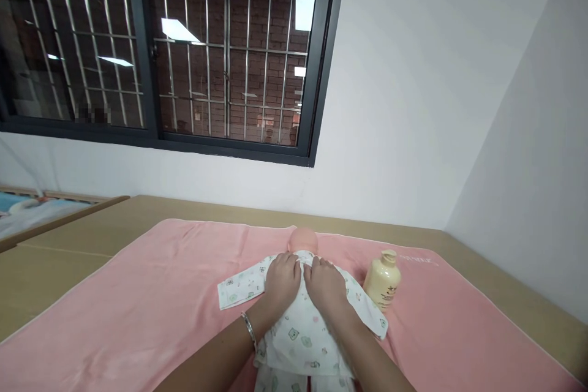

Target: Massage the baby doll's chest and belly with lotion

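Observation:
A baby doll with a bald head (304, 241) lies stretched out, dressed in a white printed long-sleeved shirt (298, 337) and matching trousers (280, 380). My left hand (283, 278) is at the shirt's neckline, left of its middle, fingers curled on the cloth. Mirroring it just to the right, my right hand (325, 282) also has bent fingers on the fabric below the neck. Both hands appear to pinch the shirt, though the fingertips are partly hidden. The sleeves spread out to either side. A bracelet (249, 331) circles my left wrist.
Beneath the doll is a pink towel (151, 294) over a tan tabletop (82, 233). A pale yellow pump bottle (382, 282) stands close to the right sleeve. Behind the table rise a white wall (390, 104) and a barred window (229, 61). Another bed-like surface (41, 214) shows at far left.

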A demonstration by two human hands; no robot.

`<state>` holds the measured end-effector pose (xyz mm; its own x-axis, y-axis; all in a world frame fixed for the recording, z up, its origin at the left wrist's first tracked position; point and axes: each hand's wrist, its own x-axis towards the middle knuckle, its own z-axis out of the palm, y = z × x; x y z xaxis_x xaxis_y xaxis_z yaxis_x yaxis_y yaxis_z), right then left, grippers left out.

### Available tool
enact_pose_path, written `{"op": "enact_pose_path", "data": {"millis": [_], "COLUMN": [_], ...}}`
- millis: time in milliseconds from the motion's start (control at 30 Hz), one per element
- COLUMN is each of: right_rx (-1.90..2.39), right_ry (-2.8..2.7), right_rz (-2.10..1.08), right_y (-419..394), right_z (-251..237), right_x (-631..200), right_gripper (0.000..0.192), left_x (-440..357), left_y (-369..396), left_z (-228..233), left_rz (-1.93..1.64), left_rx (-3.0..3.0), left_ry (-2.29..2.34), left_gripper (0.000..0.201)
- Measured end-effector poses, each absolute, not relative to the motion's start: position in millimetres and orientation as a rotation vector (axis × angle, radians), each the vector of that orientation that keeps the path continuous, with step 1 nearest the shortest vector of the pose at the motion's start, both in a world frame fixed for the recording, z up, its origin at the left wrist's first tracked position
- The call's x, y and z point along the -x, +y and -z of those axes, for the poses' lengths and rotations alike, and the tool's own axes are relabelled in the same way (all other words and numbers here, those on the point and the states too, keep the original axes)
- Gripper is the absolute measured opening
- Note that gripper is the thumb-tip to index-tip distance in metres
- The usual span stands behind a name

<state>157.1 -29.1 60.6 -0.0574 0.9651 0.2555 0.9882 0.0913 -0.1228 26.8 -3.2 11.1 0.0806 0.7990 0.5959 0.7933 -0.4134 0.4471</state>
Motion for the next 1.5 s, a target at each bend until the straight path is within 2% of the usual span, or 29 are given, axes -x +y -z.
{"op": "enact_pose_path", "data": {"millis": [133, 300, 500, 633, 967, 1233, 1500], "right_rx": [1.894, 1.672, 1.781, 1.913, 1.734, 1.949, 1.787], "right_ry": [-2.12, -2.252, -2.251, -2.183, -2.237, -2.156, -2.211], "right_rz": [0.043, -0.032, 0.071, 0.149, -0.068, 0.175, -0.03], "right_y": [-24, -11, -19, -27, -13, -32, -14], "right_z": [-63, -58, -56, -59, -58, -67, -62], "right_x": [-164, -182, -171, -160, -180, -156, -175], "right_gripper": [0.046, 0.048, 0.053, 0.053, 0.054, 0.049, 0.051], "left_x": [-28, -27, -25, -25, -26, -26, -26], "left_y": [-4, 1, -2, -5, 3, -1, 6], "left_z": [-11, -9, -9, -10, -6, -3, -2], "left_rz": [-1.261, -1.236, -1.376, -1.358, -1.268, -1.444, -1.306], "left_rx": [-2.167, -2.179, -2.269, -2.266, -2.19, -2.138, -2.195], "left_ry": [1.828, 1.758, 1.573, 1.654, 1.7, 1.605, 1.661], "left_gripper": [0.03, 0.035, 0.033, 0.029, 0.035, 0.026, 0.035]}}
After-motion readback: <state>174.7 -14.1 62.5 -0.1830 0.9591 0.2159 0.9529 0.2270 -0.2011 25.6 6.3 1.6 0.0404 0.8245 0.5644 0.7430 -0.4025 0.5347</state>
